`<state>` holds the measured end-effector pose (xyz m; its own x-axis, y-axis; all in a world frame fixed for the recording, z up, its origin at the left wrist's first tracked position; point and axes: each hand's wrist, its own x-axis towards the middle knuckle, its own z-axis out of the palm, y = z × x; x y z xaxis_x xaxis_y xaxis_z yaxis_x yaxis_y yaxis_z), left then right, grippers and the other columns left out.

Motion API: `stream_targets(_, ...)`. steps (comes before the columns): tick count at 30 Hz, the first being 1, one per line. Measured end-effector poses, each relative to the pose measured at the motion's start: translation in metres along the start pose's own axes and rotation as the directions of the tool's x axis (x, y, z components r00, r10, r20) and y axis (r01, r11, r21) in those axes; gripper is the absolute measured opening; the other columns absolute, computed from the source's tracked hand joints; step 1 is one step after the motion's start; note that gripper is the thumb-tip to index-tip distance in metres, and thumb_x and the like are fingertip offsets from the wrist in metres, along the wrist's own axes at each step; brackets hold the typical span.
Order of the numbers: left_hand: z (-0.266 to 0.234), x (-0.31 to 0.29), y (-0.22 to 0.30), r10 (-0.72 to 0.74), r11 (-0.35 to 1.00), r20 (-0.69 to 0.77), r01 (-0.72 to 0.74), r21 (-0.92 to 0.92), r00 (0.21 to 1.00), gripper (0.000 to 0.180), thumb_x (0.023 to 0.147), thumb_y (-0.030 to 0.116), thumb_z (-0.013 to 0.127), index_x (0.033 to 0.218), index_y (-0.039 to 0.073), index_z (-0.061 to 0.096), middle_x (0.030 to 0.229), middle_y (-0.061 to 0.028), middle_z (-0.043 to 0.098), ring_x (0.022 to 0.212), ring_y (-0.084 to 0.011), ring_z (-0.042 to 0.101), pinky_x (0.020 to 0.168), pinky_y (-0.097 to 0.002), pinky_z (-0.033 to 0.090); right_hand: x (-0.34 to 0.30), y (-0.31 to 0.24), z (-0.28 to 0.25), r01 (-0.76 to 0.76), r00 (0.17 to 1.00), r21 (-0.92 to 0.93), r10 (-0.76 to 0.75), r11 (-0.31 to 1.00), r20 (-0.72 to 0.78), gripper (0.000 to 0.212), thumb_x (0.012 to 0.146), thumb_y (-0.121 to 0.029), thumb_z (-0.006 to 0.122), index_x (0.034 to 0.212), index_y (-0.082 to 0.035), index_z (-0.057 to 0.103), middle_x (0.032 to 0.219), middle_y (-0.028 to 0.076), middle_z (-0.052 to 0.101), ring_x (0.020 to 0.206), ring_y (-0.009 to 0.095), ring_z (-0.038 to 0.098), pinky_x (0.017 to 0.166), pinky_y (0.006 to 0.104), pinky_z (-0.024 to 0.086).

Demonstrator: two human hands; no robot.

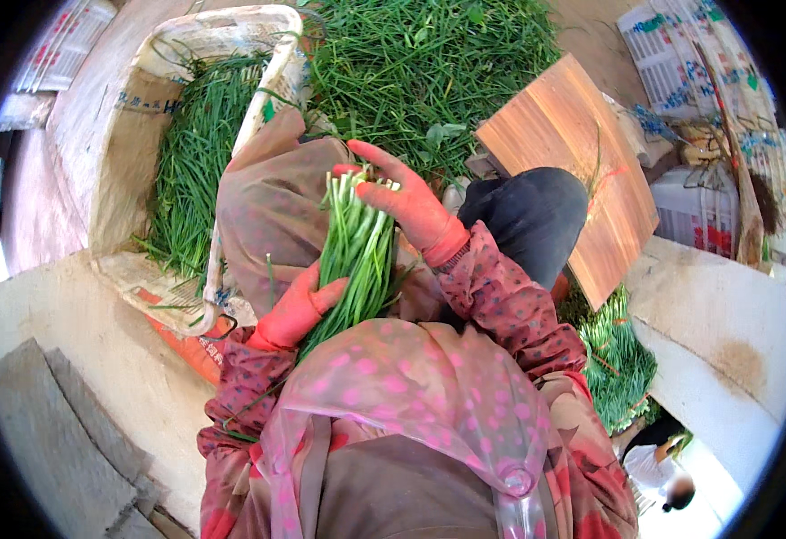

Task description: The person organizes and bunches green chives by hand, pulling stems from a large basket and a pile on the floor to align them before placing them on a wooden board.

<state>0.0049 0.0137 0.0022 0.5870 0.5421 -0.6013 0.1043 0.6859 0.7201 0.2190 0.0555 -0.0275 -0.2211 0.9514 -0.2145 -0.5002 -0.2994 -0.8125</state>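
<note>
My left hand (299,308), in a red glove, is closed around the lower part of a bunch of garlic chives (358,241). The bunch stands tilted over my lap, pale cut ends up and green leaves running down toward my apron (402,377). My right hand (413,205), also gloved in red, is at the pale ends with its fingers stretched and apart. Its thumb lies by the stems on the near side, and some fingertips are hidden behind them.
A white plastic basket (110,180) of chives stands at the left. Loose greens (429,63) are heaped ahead. A wooden board (582,162) leans to the right of my knee, with bundled chives (618,368) below it. Another person (658,472) is at the lower right.
</note>
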Motion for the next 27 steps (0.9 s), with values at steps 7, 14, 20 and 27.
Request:
stream_targets(7,0.007,0.002,0.004,0.022,0.998,0.143,-0.029,0.046,0.989,0.052,0.092,0.030,0.056,0.132,0.001,0.042,0.119,-0.0041,0.056,0.104,-0.0121,0.054,0.091,-0.0293,0.044,0.012,-0.004,0.005,-0.219,0.965,0.060,0.207,0.974,0.160,0.061,0.082,-0.012,0.067,0.136,-0.005,0.040,0.116,0.013,0.059,0.090,0.020,0.064,0.083,0.0331,0.052)
stream_targets(14,0.012,-0.006,0.018,-0.112,0.993,0.099,0.115,-0.031,0.989,0.051,0.090,0.030,0.057,0.130,0.001,0.043,0.114,-0.0054,0.058,0.100,-0.0131,0.058,0.087,-0.0294,0.047,0.009,-0.025,0.016,-0.141,0.939,-0.085,0.160,0.986,0.305,0.051,0.080,-0.012,0.069,0.126,-0.003,0.051,0.109,0.009,0.063,0.093,0.013,0.062,0.080,0.0292,0.052)
stream_targets(20,0.009,-0.003,0.015,-0.085,0.988,0.161,0.105,-0.116,0.983,0.051,0.090,0.037,0.058,0.127,0.002,0.048,0.112,-0.0047,0.061,0.097,-0.0145,0.061,0.086,-0.0301,0.049,0.003,-0.016,0.025,-0.182,0.983,-0.073,0.184,0.981,0.022,0.020,0.078,-0.010,0.069,0.092,0.000,0.059,0.087,0.008,0.065,0.073,0.017,0.065,0.068,0.0295,0.054)
stream_targets(27,-0.007,0.028,-0.007,-0.015,0.814,0.155,0.102,-0.572,0.988,0.042,0.095,0.037,0.048,0.125,0.008,0.051,0.113,-0.0044,0.061,0.096,-0.0159,0.061,0.081,-0.0307,0.052,0.000,-0.048,0.039,-0.052,0.997,-0.014,0.052,0.999,0.050,0.017,0.077,-0.007,0.068,0.090,0.000,0.059,0.083,0.010,0.065,0.073,0.020,0.066,0.069,0.0326,0.054)
